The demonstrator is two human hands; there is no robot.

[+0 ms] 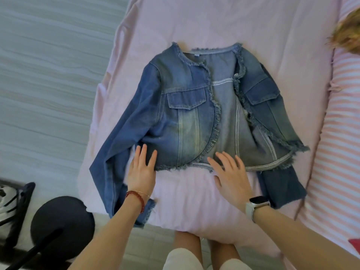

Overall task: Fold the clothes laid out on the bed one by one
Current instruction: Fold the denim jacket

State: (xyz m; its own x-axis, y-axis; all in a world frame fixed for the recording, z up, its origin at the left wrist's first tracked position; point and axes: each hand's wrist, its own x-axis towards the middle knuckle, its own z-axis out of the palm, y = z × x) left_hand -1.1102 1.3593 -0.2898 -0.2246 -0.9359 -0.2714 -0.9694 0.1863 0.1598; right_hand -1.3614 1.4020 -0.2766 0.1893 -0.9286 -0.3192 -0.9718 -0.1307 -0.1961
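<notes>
Both hands lie flat with straight fingers: the left hand (141, 170) presses the jacket's (187, 106) hem at about 7 o'clock, the right hand (230, 176) rests on the hem at 5, gripping nothing. The jacket lies face up, centred on the pink bed (194, 24), front panels parted, sleeves running down at 7 and 4. It is washed blue denim, faded pale down the middle, with frayed edges and two flapped chest pockets. I judge it thick and fairly stiff, not slippery, likely to hold a crease; the shoulder seams at 11 and 1 or the cuffs look the best places to pinch.
</notes>
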